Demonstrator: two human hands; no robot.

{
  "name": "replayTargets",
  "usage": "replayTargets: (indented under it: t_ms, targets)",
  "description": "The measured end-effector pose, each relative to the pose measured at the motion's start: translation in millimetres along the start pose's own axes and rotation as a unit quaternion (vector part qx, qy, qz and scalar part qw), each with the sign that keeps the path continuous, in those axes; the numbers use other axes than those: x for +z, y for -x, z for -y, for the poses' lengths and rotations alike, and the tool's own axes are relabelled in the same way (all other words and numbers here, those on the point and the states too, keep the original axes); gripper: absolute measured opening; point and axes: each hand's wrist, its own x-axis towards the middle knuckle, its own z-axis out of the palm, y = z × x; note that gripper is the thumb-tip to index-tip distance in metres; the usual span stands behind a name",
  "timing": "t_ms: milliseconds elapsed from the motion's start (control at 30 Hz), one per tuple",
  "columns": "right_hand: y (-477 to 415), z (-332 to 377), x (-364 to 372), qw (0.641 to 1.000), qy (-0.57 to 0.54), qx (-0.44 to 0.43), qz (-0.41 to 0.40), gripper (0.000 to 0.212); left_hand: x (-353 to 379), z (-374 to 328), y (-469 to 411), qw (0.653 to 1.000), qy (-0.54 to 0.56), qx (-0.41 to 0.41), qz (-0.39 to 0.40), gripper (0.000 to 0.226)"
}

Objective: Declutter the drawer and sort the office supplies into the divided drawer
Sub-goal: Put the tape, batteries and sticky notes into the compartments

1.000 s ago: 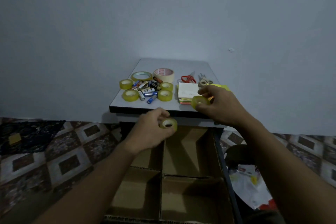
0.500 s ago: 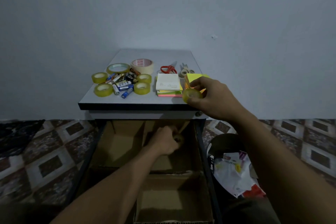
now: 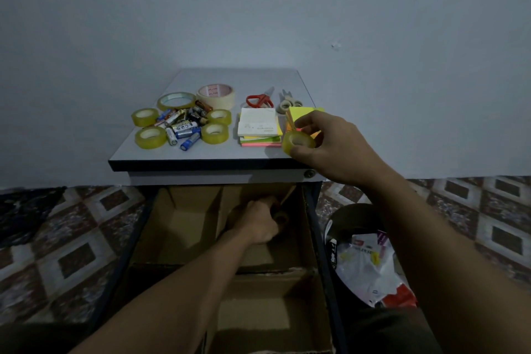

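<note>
The divided cardboard drawer [image 3: 307, 241] stands pulled out under the small cabinet top [image 3: 201, 154]. My left hand [image 3: 257, 223] is down in its far right compartment, fingers curled round a small tape roll [image 3: 281, 219]. My right hand [image 3: 330, 144] pinches a yellowish clear tape roll [image 3: 297, 143] at the top's front right corner. On the top lie several more tape rolls [image 3: 150, 137], a heap of batteries [image 3: 184, 126], sticky note pads [image 3: 260, 128], red scissors [image 3: 258, 100] and grey scissors [image 3: 288, 103].
A wide cream masking tape roll [image 3: 217, 95] stands at the back of the top. A dark bin [image 3: 359, 250] holding plastic wrappers stands right of the drawer. Patterned floor tiles [image 3: 71, 253] lie on both sides. A plain wall is behind the cabinet.
My left hand has gone down from the drawer's front edge into the far right compartment with its tape roll. My right hand keeps its roll at the top's front right corner.
</note>
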Motion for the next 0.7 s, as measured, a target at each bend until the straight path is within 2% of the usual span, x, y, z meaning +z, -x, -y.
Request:
replayTargets:
  t_ms: [267, 433, 633, 700]
  targets:
    - [7.4, 3.5, 6.0, 1.0, -0.017, 0.006, -0.003, 0.039, -28.6, 3.4, 20.1, 0.999, 0.006, 0.032, 0.006, 0.051]
    - [17.2, 11.7, 16.6, 0.999, -0.033, 0.006, 0.014, 0.039, -68.5, 8.1, 56.0, 0.996, 0.044, 0.069, -0.047, 0.029]
    - [31.9, 10.5, 46.7, 0.996, -0.047, 0.031, 0.07, 0.046, -107.4, 37.1, 84.8, 0.99, 0.027, 0.066, -0.121, 0.023]
    - [35.9, 7.3, 61.5, 0.993, -0.055, 0.045, 0.098, 0.047, -116.2, 51.7, 89.0, 0.989, 0.012, 0.048, -0.143, 0.029]
